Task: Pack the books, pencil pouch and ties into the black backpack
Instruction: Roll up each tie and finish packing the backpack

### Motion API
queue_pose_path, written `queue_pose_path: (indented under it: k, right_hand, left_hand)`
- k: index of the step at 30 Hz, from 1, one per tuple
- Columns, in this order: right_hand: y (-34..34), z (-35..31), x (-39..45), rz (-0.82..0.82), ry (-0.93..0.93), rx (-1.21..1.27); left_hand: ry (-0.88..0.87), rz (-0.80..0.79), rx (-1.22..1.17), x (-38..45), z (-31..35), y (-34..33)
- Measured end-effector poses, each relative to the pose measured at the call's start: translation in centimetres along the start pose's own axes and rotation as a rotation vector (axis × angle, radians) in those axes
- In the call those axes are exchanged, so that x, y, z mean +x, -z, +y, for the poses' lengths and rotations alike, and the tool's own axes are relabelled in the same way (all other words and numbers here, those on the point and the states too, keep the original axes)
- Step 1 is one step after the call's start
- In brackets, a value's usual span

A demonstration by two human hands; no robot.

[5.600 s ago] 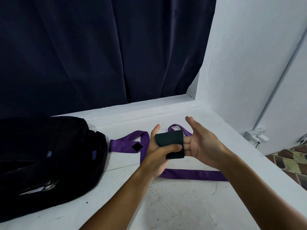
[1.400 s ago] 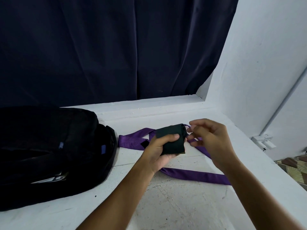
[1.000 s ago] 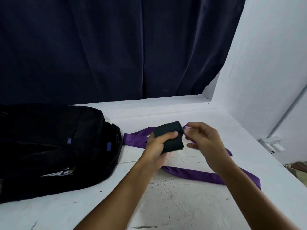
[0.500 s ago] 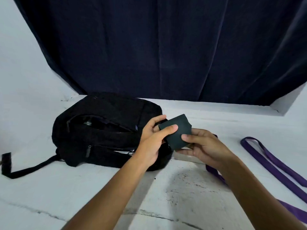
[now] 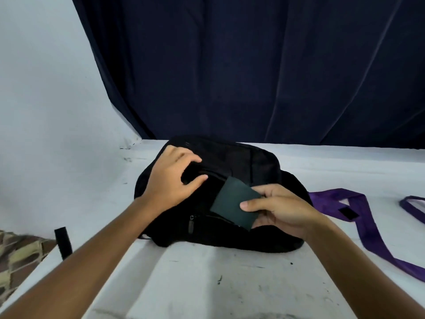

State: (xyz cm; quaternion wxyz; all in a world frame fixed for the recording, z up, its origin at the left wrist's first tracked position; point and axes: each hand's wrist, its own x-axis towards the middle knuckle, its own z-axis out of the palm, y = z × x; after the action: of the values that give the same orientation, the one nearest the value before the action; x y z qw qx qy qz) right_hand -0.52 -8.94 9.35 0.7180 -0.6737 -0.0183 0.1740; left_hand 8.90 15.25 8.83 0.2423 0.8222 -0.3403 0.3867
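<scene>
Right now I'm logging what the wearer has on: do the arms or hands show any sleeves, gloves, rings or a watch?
Nothing worn shows. Both forearms are bare from the frame's bottom edge to the wrists, no sleeve in view. The left hand and right hand are bare: no gloves, rings, watch or bracelet visible.

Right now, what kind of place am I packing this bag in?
Probably a room at home, at a window ledge: a white painted ledge between plain white walls, a dark curtain behind the black backpack, patterned floor tiles below.
</scene>
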Motion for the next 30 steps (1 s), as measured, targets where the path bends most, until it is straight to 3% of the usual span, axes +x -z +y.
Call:
queue_pose_path:
  k: [4, 6, 9, 12, 16, 21, 30]
  right_hand:
    - [-2.7, 0.5, 1.0, -0.022, -0.045, -0.095]
    - [-3.6, 0.9, 1.3, -0.005, -0.052, -0.092]
    - [-4.5, 1.0, 1.5, 0.046, -0.048, -0.045]
    - [-5.6, 0.2, 2.4, 0.145, 0.003, 0.021]
    - [-7.4, -0.8, 5.4, 0.361, 0.071, 0.066]
    - [-7.8, -2.3, 9.9, 0.538, 0.151, -0.216]
    - [-6.4, -6.5, 15.7, 0.418, 0.008, -0.66]
  left_hand:
    - [-0.312, -0.283, 0.094, 2.3, -3.8, -2.0]
    - [-0.275, -0.438, -0.001, 3.9, -3.9, -2.5]
    - [-0.03, -0.613, -0.179, 6.1, -4.1, -2.7]
    - [0.139, -0.574, -0.391, 8.8, -4.4, -2.5]
    - [0.175, -0.504, -0.426, 11.5, -5.3, -2.8]
    - [0.206, -0.377, -0.402, 12.7, -6.3, -3.3]
    - [0.207, -0.362, -0.379, 13.8, -7.1, -2.2]
